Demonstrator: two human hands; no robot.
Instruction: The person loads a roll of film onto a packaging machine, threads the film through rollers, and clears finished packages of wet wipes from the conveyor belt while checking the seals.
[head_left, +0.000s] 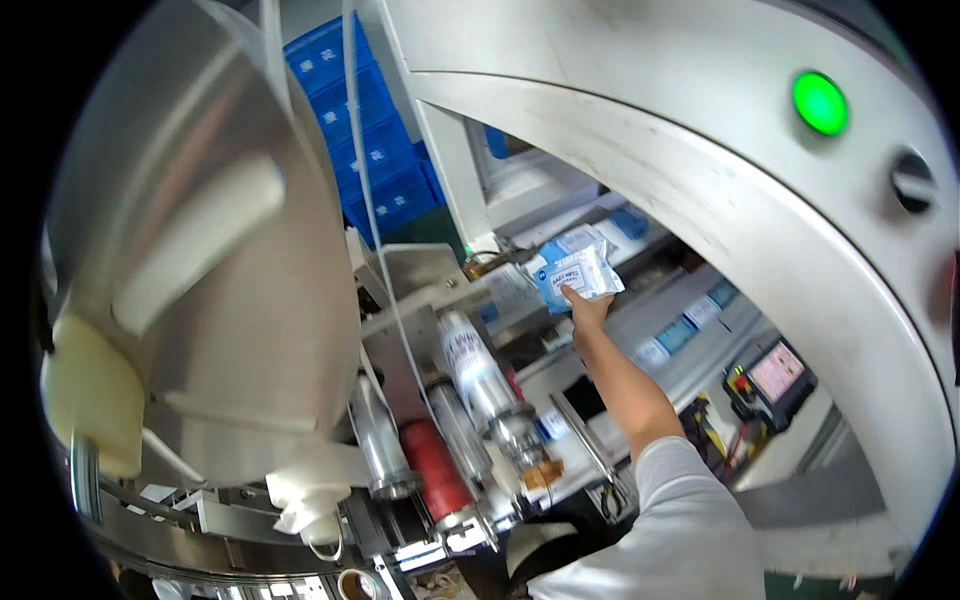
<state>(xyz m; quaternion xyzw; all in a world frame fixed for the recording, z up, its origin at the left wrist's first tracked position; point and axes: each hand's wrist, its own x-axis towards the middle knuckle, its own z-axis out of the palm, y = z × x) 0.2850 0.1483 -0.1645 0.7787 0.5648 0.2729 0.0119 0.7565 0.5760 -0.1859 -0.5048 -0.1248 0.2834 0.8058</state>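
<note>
My right arm, in a white sleeve, stretches forward from the lower right. At its end my right hand (590,307) is closed on a white and light blue pack of wipes (597,268), thumb on its printed face and the other fingers mostly hidden beneath. The pack is tilted above a metal conveyor. Just behind it, another blue and white pack (573,241) is partly covered, and a blue pack (630,222) lies farther along the channel. My left hand is out of view.
Packs (678,335) line a second conveyor right of my forearm. Rollers, one with printed film (467,355) and one red (436,470), stand left. A large metal disc (240,330) fills the left. A curved white housing (640,120) arches overhead, with a lit green button (820,103). Blue crates (365,140) are stacked behind.
</note>
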